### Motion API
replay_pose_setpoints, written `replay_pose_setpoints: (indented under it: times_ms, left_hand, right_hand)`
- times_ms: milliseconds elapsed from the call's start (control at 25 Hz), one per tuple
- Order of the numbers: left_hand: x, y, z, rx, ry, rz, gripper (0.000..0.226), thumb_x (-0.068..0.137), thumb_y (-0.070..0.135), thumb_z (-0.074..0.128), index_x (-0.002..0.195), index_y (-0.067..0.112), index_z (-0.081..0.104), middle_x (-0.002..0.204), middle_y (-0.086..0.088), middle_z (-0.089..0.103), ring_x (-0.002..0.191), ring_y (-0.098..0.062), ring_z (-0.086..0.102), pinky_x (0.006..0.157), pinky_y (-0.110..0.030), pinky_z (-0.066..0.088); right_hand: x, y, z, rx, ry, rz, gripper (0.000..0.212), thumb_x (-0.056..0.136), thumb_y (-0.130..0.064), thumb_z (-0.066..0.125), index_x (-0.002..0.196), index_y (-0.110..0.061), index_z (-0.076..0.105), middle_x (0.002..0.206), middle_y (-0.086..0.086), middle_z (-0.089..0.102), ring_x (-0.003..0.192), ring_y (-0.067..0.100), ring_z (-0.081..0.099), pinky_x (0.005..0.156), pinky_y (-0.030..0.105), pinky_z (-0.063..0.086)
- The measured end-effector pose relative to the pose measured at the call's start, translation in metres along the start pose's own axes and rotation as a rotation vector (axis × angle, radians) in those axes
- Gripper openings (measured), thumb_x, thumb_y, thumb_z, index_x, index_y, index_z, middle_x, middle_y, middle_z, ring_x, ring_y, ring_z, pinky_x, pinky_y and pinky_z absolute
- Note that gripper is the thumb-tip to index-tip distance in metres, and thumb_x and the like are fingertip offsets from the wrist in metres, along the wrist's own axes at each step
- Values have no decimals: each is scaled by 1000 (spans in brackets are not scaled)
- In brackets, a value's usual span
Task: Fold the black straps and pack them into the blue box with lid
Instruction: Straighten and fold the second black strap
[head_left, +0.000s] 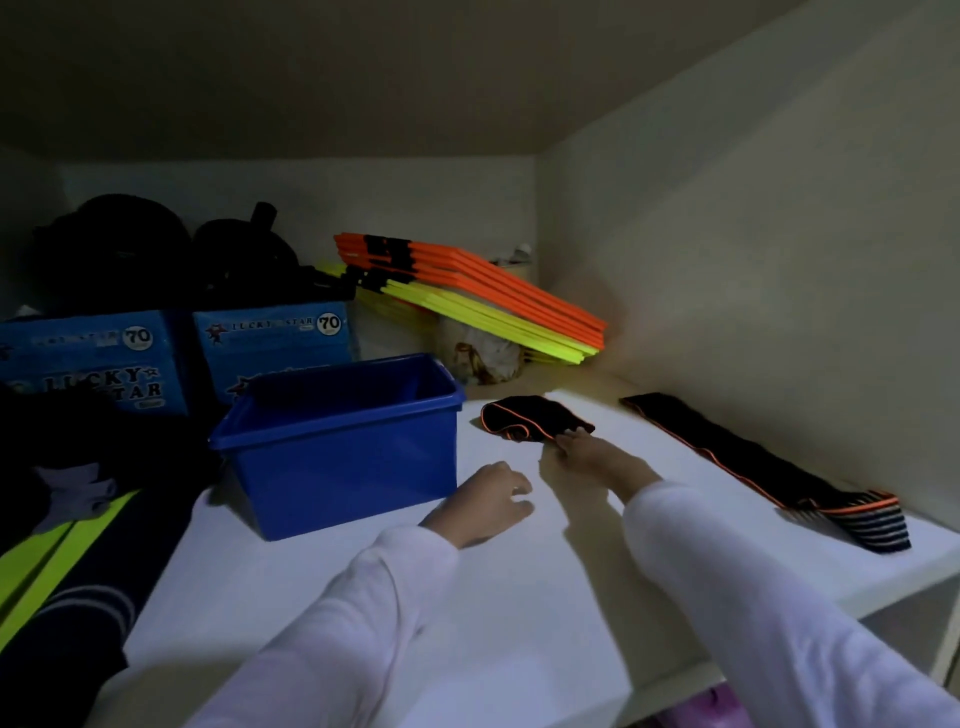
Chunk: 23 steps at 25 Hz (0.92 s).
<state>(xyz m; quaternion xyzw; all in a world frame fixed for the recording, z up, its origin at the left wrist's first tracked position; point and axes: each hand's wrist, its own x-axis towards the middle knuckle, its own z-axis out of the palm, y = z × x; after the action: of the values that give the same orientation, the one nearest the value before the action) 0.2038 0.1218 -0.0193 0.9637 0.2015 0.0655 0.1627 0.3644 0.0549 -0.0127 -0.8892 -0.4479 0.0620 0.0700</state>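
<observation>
A folded black strap with orange edging (530, 418) lies on the white shelf (519, 571), just right of the open blue box (337, 447). My right hand (587, 452) pinches the near right corner of this folded strap. A second black strap with orange trim (753, 457) lies stretched out flat along the right wall, its striped end toward the front. My left hand (483, 501) hovers loosely curled beside the box's right front corner and holds nothing. The box looks empty inside. No lid is visible.
Two blue "Lucky Star" cartons (270, 343) with dark gear on top stand behind the box. Orange and yellow flat bars (467, 296) lean at the back. Dark cloth with neon-yellow stripes (62, 561) lies at the left. The shelf's front edge is at lower right.
</observation>
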Motion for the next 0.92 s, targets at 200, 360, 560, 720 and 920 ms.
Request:
replay_pose_setpoints:
  times_ms: [200, 360, 560, 720, 920]
  left_hand:
    - [2, -5, 5, 1, 7, 5, 43, 95, 31, 48, 135, 15, 52, 138, -6, 46, 132, -19, 40, 112, -33, 33]
    - [0, -6, 6, 1, 7, 17, 42, 96, 30, 47, 134, 13, 52, 137, -9, 46, 131, -22, 40, 111, -30, 32]
    - [-9, 0, 7, -46, 38, 50, 37, 96, 21, 48, 129, 7, 56, 133, -13, 50, 125, -24, 47, 104, -26, 34]
    - [-14, 1, 10, -140, 142, 44, 21, 87, 24, 61, 100, 9, 56, 114, -10, 55, 110, -24, 56, 92, -31, 44]
    - [-27, 11, 11, -268, 121, -14, 52, 68, 48, 74, 96, 15, 44, 101, -3, 59, 94, -20, 57, 68, -26, 39]
  right_hand:
    - [1, -2, 2, -27, 76, -3, 44, 101, -24, 27, 138, -6, 43, 144, 15, 42, 132, 29, 43, 109, 38, 34]
    - [-25, -8, -4, -90, 194, -31, 39, 97, -25, 39, 125, -5, 57, 127, 14, 59, 117, 30, 56, 93, 35, 47]
    - [-79, -14, -13, -94, 173, -54, 33, 93, -24, 47, 114, -3, 61, 114, 14, 65, 107, 31, 60, 80, 32, 49]
    - [-123, -15, -13, -55, 103, -46, 21, 87, -15, 51, 67, -7, 52, 68, 5, 51, 79, 26, 52, 52, 25, 36]
    - [-154, -11, -15, 30, 31, -118, 26, 82, -22, 62, 95, -2, 71, 83, 12, 62, 77, 20, 52, 55, 25, 36]
